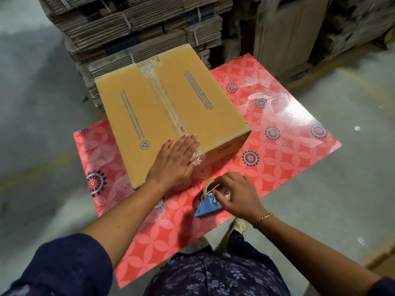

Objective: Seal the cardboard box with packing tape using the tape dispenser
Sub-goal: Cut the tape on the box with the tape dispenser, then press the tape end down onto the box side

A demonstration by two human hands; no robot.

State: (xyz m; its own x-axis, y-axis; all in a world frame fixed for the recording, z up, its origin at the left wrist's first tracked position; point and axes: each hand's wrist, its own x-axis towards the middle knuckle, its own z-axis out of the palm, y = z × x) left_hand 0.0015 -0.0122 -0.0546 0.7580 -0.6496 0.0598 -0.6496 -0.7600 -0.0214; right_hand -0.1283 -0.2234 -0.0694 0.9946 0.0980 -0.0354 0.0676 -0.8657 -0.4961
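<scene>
We stand at a low table [277,159] covered in a glossy pink-red cloth with pale petal shapes and dark round flower motifs; light glares off its far right part. The cardboard box [168,107] sits on the table's left half, closed, with clear packing tape [159,90] running along its centre seam and a crumpled end of tape hanging over the near edge. Our left hand [175,161] lies flat on the box's near corner, fingers straight and close together, pressing on the tape. Just beside the box, nearer us, the blue tape dispenser [208,205] rests on the cloth, and our right hand [237,197] curls over its tape roll, fingers bent around it. A thin gold bracelet [263,217] circles that wrist. Around the table we see a grey concrete floor [352,189], and behind the box rise strapped stacks of flattened cardboard [139,24].
</scene>
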